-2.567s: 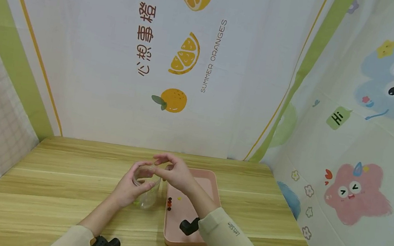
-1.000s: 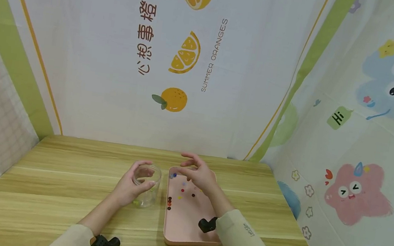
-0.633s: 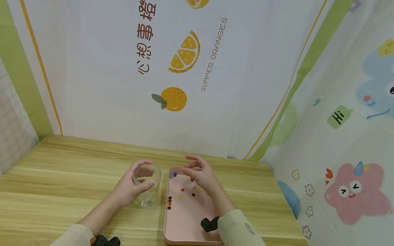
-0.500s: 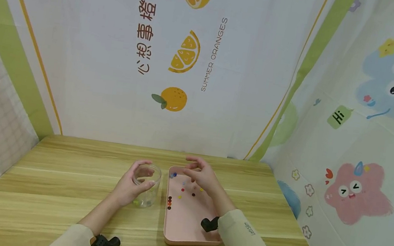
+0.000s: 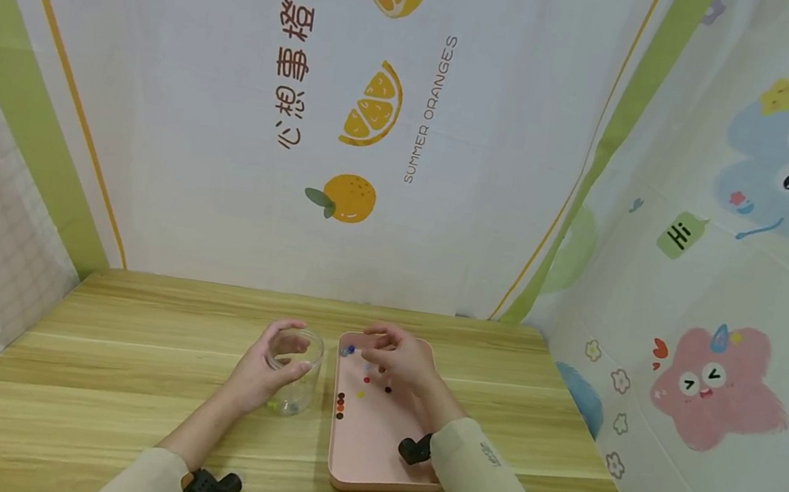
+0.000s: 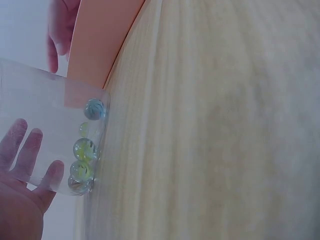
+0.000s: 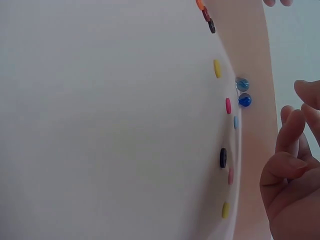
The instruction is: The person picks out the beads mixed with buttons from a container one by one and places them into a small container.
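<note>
My left hand (image 5: pixel 254 373) grips a clear jar (image 5: pixel 303 395) round its upper part, and the jar stands upright on the table. Several glass marbles (image 6: pixel 84 150), with green, yellow and bluish swirls, lie at its bottom. Over the far end of the pink tray (image 5: pixel 380 454), my right hand (image 5: pixel 410 362) hovers with loosely bent fingers and nothing visible between them. Two blue marbles (image 7: pixel 244 100) touch the tray wall in the right wrist view. Nearby on the tray floor are loose buttons, among them a yellow button (image 7: pixel 217 68), a red button (image 7: pixel 228 105) and a black button (image 7: pixel 223 158).
A short row of dark and orange buttons (image 5: pixel 340 406) lines the tray's left side. The tray sits just right of the jar on the wooden table (image 5: pixel 80 378). Printed curtains (image 5: pixel 205 194) hang behind and to the right.
My right hand has moved from the jar's mouth rightward over the tray, then lowered slightly toward its far end. The left hand and jar have stayed in place.
</note>
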Demonstrator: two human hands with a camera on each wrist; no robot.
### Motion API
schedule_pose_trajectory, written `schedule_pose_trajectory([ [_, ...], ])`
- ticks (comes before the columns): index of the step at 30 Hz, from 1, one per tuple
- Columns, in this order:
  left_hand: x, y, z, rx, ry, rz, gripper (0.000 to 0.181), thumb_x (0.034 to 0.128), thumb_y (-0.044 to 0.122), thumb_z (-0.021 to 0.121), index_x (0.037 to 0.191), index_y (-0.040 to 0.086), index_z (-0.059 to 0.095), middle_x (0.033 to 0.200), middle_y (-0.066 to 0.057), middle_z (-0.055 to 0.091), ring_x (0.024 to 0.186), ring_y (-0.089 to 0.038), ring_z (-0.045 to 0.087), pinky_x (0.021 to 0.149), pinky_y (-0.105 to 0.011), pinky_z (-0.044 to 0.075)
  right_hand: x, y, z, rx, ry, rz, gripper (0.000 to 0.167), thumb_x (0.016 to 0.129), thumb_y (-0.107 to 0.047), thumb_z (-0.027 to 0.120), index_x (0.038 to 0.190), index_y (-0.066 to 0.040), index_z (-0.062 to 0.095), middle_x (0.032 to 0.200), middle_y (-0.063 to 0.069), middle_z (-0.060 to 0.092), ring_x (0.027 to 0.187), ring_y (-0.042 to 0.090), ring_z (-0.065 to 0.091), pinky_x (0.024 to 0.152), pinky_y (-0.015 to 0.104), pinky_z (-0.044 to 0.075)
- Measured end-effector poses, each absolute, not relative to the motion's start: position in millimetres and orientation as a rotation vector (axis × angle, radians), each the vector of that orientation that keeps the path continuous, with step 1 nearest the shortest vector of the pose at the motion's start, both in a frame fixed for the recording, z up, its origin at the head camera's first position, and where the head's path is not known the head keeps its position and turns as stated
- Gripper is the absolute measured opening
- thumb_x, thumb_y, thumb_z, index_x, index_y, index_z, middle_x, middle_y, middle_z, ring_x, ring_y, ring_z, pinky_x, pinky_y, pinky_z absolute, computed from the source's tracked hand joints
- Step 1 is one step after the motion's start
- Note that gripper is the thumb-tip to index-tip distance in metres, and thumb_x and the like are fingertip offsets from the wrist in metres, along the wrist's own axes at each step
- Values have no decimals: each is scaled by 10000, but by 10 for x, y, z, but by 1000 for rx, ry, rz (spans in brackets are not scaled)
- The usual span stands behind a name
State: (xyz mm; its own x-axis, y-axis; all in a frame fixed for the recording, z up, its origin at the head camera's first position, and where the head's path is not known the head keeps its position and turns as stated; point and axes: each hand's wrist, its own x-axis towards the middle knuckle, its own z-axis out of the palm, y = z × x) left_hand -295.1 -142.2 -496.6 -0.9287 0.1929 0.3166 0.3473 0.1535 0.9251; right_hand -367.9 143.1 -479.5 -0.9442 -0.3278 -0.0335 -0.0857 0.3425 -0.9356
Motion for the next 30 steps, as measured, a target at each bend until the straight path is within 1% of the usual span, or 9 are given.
schedule_pose_trajectory([
  [3,-2955,-1420,-4970,-541,-2289,-1888,635,1009,94,748,1564,53,442,1426,-323,631,1357,-410,603,1126,-540,460,-3668,1405,-4812,-370,2387,-1628,399,1010,-164,795,1399,-196,714,1219,111,673,780,226,628,640,331,530],
  [7,-2958,-1419,-4974,-545,-2289,-1886,641,1008,93,749,1566,40,438,1422,-322,633,1351,-401,605,1127,-553,460,-3655,1377,-4847,-338,2393,-1583,405,1019,-163,776,1410,-241,702,1261,82,683,747,207,622,612,305,502],
  [10,-2962,-1421,-4976,-549,-2285,-1893,641,1005,89,749,1564,37,439,1421,-327,632,1343,-378,607,1123,-541,461,-3666,1363,-4876,-347,2383,-1579,407,1027,-154,764,1419,-233,693,1308,92,689,725,192,636,609,296,489],
  [13,-2968,-1424,-4980,-552,-2281,-1899,647,1003,86,750,1565,27,435,1421,-333,630,1338,-355,608,1119,-523,460,-3694,1348,-4904,-375,2384,-1570,398,1035,-157,760,1424,-207,693,1333,111,693,747,189,679,643,293,526],
  [14,-2969,-1425,-4980,-553,-2279,-1902,649,1003,84,749,1566,28,433,1422,-335,628,1341,-362,608,1124,-533,459,-3705,1339,-4913,-379,2380,-1571,387,1038,-156,756,1418,-201,695,1330,112,694,767,188,687,657,295,545],
  [18,-2970,-1427,-4978,-553,-2275,-1915,653,1005,82,750,1571,29,427,1430,-337,623,1360,-407,599,1144,-580,449,-3712,1299,-4927,-356,2354,-1577,345,1042,-157,755,1381,-204,711,1280,103,698,733,196,634,659,304,552],
  [20,-2968,-1426,-4974,-552,-2275,-1917,651,1006,81,749,1570,31,428,1433,-338,623,1370,-433,594,1150,-603,444,-3706,1272,-4933,-343,2336,-1597,342,1038,-137,754,1373,-189,712,1257,105,698,721,195,608,661,302,551],
  [24,-2968,-1424,-4974,-553,-2278,-1914,646,1007,82,748,1566,30,428,1437,-339,623,1374,-448,592,1148,-613,445,-3711,1216,-4976,-356,2342,-1610,362,1025,-76,740,1378,-151,712,1203,103,689,694,175,582,656,288,537],
  [30,-2971,-1428,-4977,-553,-2279,-1919,659,1007,89,742,1571,8,412,1447,-350,611,1382,-458,583,1153,-666,435,-3749,1123,-5023,-410,2411,-1577,335,1004,-19,714,1327,-103,737,1048,70,682,639,150,553,612,270,498],
])
